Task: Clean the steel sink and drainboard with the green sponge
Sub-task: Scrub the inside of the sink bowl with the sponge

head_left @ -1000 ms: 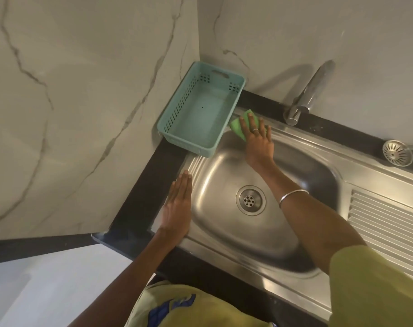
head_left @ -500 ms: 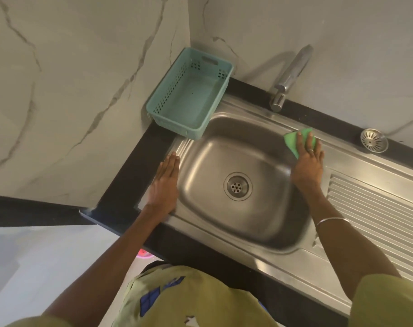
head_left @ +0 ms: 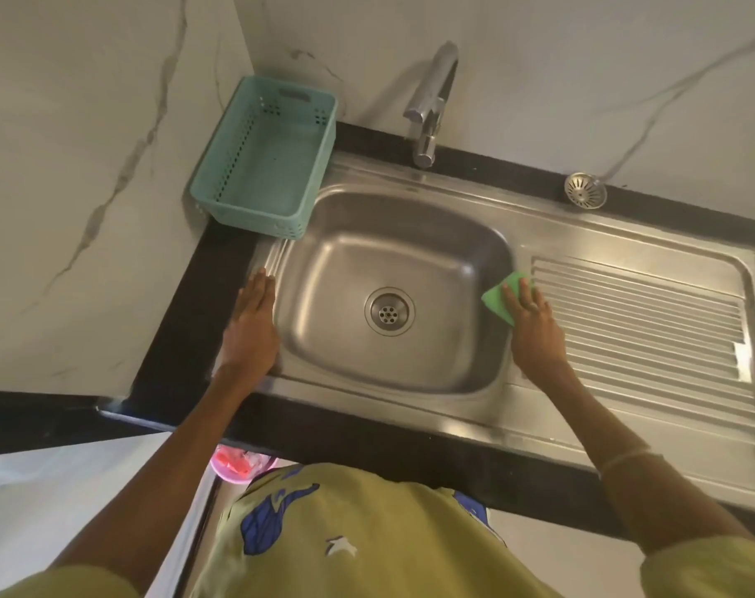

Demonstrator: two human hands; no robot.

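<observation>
The steel sink (head_left: 324, 287) has a round drain (head_left: 389, 312) in the middle of its basin. A ribbed drainboard (head_left: 638, 321) joins it on the right. My right hand (head_left: 533, 325) presses the green sponge (head_left: 500, 297) flat against the rim between basin and drainboard, fingers straight on top of it. My left hand (head_left: 251, 325) rests flat, fingers straight, on the sink's left rim and the black counter edge.
A teal plastic basket (head_left: 263, 161) stands in the back left corner, overhanging the sink rim. A chrome tap (head_left: 429, 105) rises behind the basin. A loose steel strainer (head_left: 584, 190) lies on the black counter (head_left: 181, 338) at the back right. Marble walls close the left and back.
My right hand has swept the sponge from the basin's back left corner, along the back edge, to the right rim beside the drainboard. My left hand has stayed on the left rim.
</observation>
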